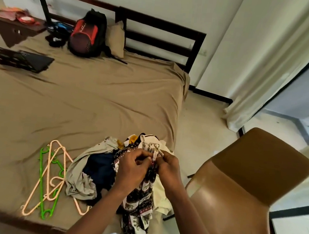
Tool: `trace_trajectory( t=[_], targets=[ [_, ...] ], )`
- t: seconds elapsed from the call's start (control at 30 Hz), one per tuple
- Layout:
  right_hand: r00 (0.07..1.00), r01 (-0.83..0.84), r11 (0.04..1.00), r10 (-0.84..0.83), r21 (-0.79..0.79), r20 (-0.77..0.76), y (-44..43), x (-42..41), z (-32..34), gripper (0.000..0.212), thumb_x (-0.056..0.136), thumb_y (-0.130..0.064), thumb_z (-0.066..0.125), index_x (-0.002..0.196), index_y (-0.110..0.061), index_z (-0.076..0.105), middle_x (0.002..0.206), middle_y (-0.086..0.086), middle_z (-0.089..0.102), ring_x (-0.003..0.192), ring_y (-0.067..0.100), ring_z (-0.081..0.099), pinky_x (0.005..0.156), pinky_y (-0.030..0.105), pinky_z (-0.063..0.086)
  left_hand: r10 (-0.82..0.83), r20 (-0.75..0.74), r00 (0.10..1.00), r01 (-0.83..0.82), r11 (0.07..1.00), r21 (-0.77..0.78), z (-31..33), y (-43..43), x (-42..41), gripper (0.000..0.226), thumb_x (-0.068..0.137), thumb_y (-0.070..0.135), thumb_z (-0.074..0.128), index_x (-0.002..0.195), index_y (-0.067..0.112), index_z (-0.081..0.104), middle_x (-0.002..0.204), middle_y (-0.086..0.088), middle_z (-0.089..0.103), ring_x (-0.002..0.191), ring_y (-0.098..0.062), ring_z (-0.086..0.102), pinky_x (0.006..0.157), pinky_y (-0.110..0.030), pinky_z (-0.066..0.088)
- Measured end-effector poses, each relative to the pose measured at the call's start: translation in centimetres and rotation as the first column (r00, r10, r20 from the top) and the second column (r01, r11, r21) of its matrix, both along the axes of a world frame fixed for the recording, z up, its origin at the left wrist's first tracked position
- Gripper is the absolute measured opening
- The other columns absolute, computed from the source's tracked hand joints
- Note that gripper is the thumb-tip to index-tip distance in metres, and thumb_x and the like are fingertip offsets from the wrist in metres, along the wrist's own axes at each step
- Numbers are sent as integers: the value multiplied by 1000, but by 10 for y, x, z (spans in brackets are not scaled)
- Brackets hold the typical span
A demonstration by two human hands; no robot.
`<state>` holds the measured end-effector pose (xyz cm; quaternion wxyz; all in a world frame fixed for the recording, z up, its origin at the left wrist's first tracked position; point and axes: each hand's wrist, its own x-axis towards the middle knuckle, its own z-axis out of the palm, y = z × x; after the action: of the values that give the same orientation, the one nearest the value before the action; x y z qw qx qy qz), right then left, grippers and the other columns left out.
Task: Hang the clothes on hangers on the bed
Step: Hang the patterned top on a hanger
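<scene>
Red-black backpack [86, 33] beside pillow [117, 38]; brown chair [246, 193] near curtain [265, 71].

Bed [94, 101] mid open; chair [246, 193] blocks rt.

Both grips pinch the top edge of the elephant-print trousers [142, 201], left grip [135, 167] and right grip [169, 168] close together above the clothes pile [86, 174] on the bed [94, 101]. Peach and green hangers [48, 174] lie just left of the pile. A backpack [86, 33] leans against the headboard [158, 33]; a brown chair [247, 183] stands beside the bed.
</scene>
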<state>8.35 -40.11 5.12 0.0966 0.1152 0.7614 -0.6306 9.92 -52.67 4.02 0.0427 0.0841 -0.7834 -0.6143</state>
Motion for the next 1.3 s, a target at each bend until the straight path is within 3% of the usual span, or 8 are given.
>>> trace_trajectory(
  t=[0.3, 0.53, 0.7, 0.9, 1.03, 1.13, 1.23, 1.3],
  targets=[
    [989, -145, 988, 145, -54, -15, 33, 0, 0, 27, 107, -8, 45, 125, -17, 64, 112, 10, 74, 108, 26, 71, 99, 49, 56, -210, -62, 976, 209, 977, -33, -3, -2, 1, 30, 92, 6, 71, 107, 31, 78, 106, 18, 75, 102, -4, 71, 90, -33, 60],
    [924, -261, 947, 301, 186, -235, 66, -11, 8, 24, 108, -36, 42, 114, -25, 63, 102, -2, 71, 97, 20, 67, 88, 52, 54, -456, -88, 885, 401, 847, -350, -3, -4, -27, 88, 76, 70, 77, 151, 40, 40, 151, 24, 44, 142, -2, 41, 115, -32, 37],
    [902, -178, 969, 230, 173, -365, 86, -21, 31, 19, 110, -22, 44, 110, -18, 63, 93, -8, 70, 86, 10, 68, 75, 35, 54, -556, -19, 831, 468, 717, -516, 14, 14, -44, 57, 84, 77, 63, 119, 33, 64, 92, 13, 73, 80, 1, 67, 73, -35, 56],
    [943, 273, 864, -152, 423, -297, 93, -13, 54, 15, 102, -30, 58, 115, -22, 61, 105, -8, 64, 93, 7, 63, 83, 34, 56, -229, -243, 943, 48, 813, -580, 51, 36, -59, 31, 97, 46, 66, 114, 21, 69, 78, 9, 72, 53, -4, 61, 56, -15, 42],
    [978, 28, 948, 40, -318, 206, 77, -3, 60, 41, 102, -48, 56, 113, -11, 72, 96, 8, 72, 84, 22, 70, 90, 48, 58, -206, -253, 945, -23, 730, -683, 57, 57, -52, 27, 96, 46, 61, 107, 23, 70, 87, 4, 72, 73, -17, 67, 68, -31, 52],
    [957, 213, 870, -93, -446, 275, 66, -8, 51, 43, 98, -41, 66, 115, -2, 72, 99, 17, 74, 92, 32, 73, 89, 48, 60, -469, -119, 875, 237, 630, -740, 54, 70, -31, 25, 90, 32, 64, 114, 24, 66, 101, 3, 68, 91, -22, 67, 75, -32, 52],
    [894, 427, 794, -296, -434, 337, 71, -11, 45, 35, 99, -17, 65, 120, 11, 62, 97, 24, 73, 81, 34, 74, 72, 43, 62, -524, -75, 848, 498, 838, -225, 46, 55, -17, 26, 92, 31, 74, 116, 23, 73, 104, 10, 74, 96, -9, 71, 81, -24, 56],
    [855, 496, 713, -301, -496, 422, 80, -10, 44, 25, 99, -6, 58, 117, 11, 60, 95, 24, 73, 75, 31, 74, 67, 41, 62, -313, -74, 947, 322, 920, 226, 37, 41, -9, 18, 96, 24, 73, 112, 17, 76, 103, 3, 78, 93, -10, 73, 81, -23, 59]
  ],
)
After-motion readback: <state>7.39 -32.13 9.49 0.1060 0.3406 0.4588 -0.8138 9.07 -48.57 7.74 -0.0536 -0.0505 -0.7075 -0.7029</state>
